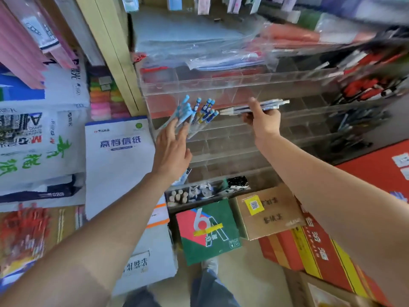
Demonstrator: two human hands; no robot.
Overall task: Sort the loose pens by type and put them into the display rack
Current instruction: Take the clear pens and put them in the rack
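Gripping one pen bundle [274,103], the right hand [262,120] hovers at one rack [221,84].

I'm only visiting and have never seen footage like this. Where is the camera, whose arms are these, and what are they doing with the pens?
There is no machine here. A person wears one wide-angle camera on the head, so you look forward and down along their own two arms. In front stands a clear display rack made of small compartments. The left hand, fingers straight, reaches to the blue-capped pens standing in one compartment; whether it touches them is hard to tell. The right hand grips a bundle of loose pens, held sideways in front of the rack. Below lie a cardboard box and a green box.
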